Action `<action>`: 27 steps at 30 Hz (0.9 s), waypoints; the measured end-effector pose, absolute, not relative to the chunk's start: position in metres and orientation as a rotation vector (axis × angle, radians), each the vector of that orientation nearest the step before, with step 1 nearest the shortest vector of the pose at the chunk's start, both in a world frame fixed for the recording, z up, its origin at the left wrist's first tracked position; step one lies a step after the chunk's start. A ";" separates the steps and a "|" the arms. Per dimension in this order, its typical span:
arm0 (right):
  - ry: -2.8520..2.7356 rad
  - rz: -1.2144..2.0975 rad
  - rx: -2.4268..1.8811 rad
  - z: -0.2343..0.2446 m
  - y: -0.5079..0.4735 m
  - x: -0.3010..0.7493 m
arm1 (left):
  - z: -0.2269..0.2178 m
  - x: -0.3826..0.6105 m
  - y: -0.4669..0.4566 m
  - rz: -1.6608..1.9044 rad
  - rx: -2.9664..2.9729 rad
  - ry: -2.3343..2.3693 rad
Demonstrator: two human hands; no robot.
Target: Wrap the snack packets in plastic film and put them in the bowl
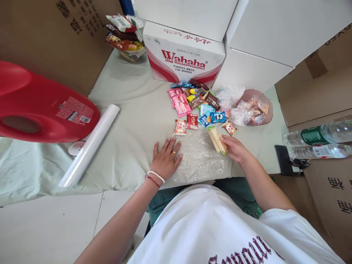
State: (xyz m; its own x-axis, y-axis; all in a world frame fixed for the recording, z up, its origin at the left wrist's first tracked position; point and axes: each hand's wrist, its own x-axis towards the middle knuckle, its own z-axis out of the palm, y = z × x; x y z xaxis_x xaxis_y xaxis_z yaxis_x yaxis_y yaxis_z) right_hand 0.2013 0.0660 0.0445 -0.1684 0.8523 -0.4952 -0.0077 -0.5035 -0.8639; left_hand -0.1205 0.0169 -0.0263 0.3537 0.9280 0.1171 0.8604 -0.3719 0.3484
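Observation:
My left hand [166, 157] lies flat with fingers spread on the cloth-covered table, at the left edge of a sheet of clear plastic wrap [198, 157]. Between the thumb and fingers of my right hand [234, 148] is a packet of pale wafer-like sticks [217, 140] in clear wrapping with green ends, held over the wrap's right side. Just beyond the wrap lie a cream snack packet [180, 127], a red packet [192, 121] and another cream packet [230, 128]. Behind them sits a heap of pink [181, 105], blue [218, 117] and brown snack packets.
A pink glass bowl [271, 106] holds wrapped snacks, with crumpled plastic [229, 96] beside it. A white roll [89, 146] and a large red jug [41, 106] stand to the left. A Wahaha carton [184, 55] is behind; plastic bottles [316, 135] and a black phone-like object [283, 160] are right.

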 end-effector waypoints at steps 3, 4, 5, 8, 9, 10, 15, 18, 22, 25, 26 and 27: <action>-1.514 1.232 -1.533 0.043 0.055 0.189 | -0.026 -0.121 0.017 0.411 2.393 1.608; -1.721 1.002 -1.531 0.042 0.052 0.183 | -0.026 -0.121 0.017 0.403 2.392 1.610; -1.920 0.776 -1.514 0.039 0.048 0.176 | -0.026 -0.121 0.017 0.396 2.389 1.614; -2.394 0.317 -1.402 0.027 0.034 0.158 | -0.026 -0.120 0.017 0.389 2.379 1.627; -2.499 0.257 -1.358 0.022 0.029 0.155 | -0.026 -0.120 0.017 0.386 2.380 1.630; -2.579 0.235 -1.310 0.019 0.024 0.153 | -0.026 -0.119 0.016 0.381 2.381 1.632; -2.630 0.450 -1.192 0.017 0.012 0.157 | -0.023 -0.118 0.015 0.343 2.384 1.641; -2.558 0.498 -1.355 0.023 0.019 0.155 | -0.023 -0.118 0.015 0.335 2.381 1.643; -2.606 0.555 -1.527 0.031 0.030 0.146 | -0.022 -0.118 0.015 0.347 2.368 1.643; -2.620 0.546 -1.597 0.038 0.031 0.145 | -0.022 -0.118 0.015 0.376 2.359 1.629; -2.616 0.537 -1.607 0.040 0.029 0.145 | -0.021 -0.118 0.014 0.385 2.357 1.624; -2.622 0.530 -1.601 0.041 0.027 0.145 | -0.021 -0.118 0.014 0.393 2.354 1.619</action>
